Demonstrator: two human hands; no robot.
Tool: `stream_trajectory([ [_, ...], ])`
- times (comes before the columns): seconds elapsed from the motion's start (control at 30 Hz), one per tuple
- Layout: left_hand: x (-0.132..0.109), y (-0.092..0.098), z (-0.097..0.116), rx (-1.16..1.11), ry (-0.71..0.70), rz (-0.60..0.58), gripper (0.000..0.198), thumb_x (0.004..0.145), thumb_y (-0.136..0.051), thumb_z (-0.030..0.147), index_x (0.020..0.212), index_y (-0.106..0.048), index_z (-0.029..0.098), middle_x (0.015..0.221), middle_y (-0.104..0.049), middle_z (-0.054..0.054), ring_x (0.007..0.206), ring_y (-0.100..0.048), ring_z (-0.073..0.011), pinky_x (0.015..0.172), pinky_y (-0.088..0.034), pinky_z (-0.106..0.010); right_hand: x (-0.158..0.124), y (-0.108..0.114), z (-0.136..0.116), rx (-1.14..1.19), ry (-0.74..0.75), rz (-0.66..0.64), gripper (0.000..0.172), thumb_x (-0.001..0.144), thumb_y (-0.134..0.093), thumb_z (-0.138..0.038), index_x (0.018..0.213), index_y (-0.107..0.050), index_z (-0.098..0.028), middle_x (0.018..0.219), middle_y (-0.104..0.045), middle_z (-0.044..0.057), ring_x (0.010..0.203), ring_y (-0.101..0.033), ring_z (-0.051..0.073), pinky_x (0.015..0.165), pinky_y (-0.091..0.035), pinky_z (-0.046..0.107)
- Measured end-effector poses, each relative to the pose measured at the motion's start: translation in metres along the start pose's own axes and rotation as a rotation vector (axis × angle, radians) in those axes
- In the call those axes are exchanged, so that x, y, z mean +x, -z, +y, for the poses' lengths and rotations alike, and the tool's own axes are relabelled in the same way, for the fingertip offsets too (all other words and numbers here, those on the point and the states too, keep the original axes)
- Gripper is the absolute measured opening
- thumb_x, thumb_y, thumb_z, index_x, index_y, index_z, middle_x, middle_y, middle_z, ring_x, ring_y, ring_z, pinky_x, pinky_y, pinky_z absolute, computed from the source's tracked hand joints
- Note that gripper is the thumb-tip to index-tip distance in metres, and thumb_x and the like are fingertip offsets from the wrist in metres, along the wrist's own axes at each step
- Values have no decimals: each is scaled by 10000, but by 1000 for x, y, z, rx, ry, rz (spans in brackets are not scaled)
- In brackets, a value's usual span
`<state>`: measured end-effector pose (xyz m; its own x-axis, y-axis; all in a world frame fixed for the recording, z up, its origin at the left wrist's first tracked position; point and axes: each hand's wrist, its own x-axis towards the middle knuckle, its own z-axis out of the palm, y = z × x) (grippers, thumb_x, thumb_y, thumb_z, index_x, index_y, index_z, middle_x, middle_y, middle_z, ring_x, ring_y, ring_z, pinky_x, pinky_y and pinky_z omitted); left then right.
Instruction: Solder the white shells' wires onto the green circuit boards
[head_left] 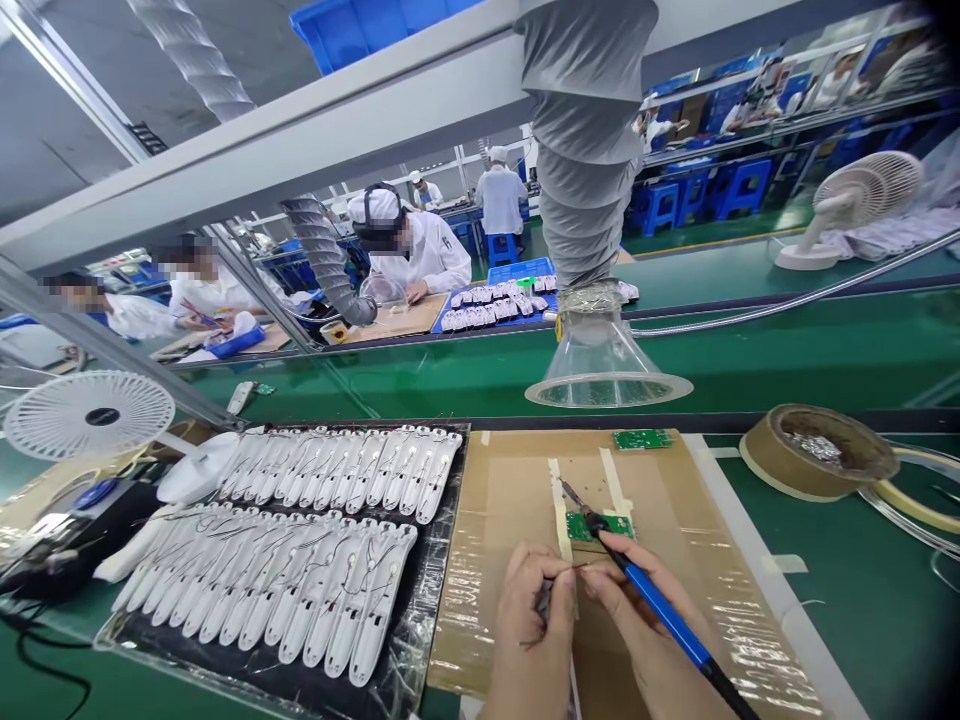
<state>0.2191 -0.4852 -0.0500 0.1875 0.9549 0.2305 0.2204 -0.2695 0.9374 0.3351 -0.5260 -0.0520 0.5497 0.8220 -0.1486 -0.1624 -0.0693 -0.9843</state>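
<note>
My right hand (645, 610) is closed around a soldering iron (664, 610) with a blue handle, its metal tip pointing up and left above the board. My left hand (529, 625) pinches a thin wire (579, 566), and the right fingertips meet it from the other side. A small dark grey piece shows between the left thumb and fingers; its kind is unclear. Just beyond the fingers, a green circuit board (619, 525) lies between two strips of masking tape (559, 505) on the cardboard mat (502, 540). Another green circuit board (643, 438) lies at the mat's far edge.
To the left, a black tray (420, 600) carries rows of white plastic housings (367, 610) with wires. A white fan (97, 415) stands behind it. A clear fume hood (609, 365) hangs over the mat. A tape roll (817, 450) holding metal bits sits right. Co-workers sit beyond.
</note>
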Motion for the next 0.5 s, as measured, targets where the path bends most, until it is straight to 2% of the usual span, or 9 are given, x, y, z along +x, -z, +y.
stream_trajectory([
  [0.1,19,4,-2,90,71,-62,257,1039,-546,269,829,-681,207,869,-627,-39,834,-612,-188,767,-455,-290,10,21,-6,-177,23,26,441,985,-696,-600,1298,-756,-296,949,-799,-6,994,-772,208,1009,-562,228],
  [0.17,32,6,-5,161,129,-118,232,992,-539,220,786,-644,200,863,-633,-46,837,-612,-199,776,-453,-304,21,44,-1,-219,83,-42,472,1023,-622,-629,1375,-730,-333,1085,-808,-17,1095,-763,206,1049,-561,219],
  [0.23,41,7,-8,225,180,-183,215,941,-535,180,736,-600,198,860,-635,-49,833,-610,-205,776,-446,-312,33,67,8,-274,128,-128,474,972,-708,-627,1385,-739,-396,1218,-800,-50,1191,-748,203,1019,-573,177],
  [0.3,43,7,-9,255,236,-231,210,917,-526,170,714,-575,200,857,-633,-47,834,-604,-207,774,-439,-315,38,84,16,-346,141,-81,537,943,-734,-645,1438,-704,-439,1337,-755,-79,1255,-718,197,943,-588,130],
  [0.37,42,8,-8,242,297,-271,217,913,-519,185,701,-562,205,845,-627,-42,824,-594,-206,763,-432,-315,37,91,17,-399,103,-9,543,922,-721,-699,1411,-715,-464,1411,-712,-109,1287,-698,185,827,-597,78],
  [0.43,43,10,-6,221,329,-300,220,919,-517,211,705,-566,208,845,-627,-38,819,-589,-205,759,-429,-318,31,90,11,-394,19,51,468,945,-659,-743,1300,-768,-459,1379,-729,-120,1311,-678,170,855,-577,61],
  [0.5,50,13,-4,234,302,-299,224,936,-518,241,724,-583,210,857,-635,-40,840,-592,-212,784,-433,-330,26,85,4,-383,-43,71,438,952,-636,-761,1214,-793,-447,1300,-765,-114,1329,-657,152,909,-544,42],
])
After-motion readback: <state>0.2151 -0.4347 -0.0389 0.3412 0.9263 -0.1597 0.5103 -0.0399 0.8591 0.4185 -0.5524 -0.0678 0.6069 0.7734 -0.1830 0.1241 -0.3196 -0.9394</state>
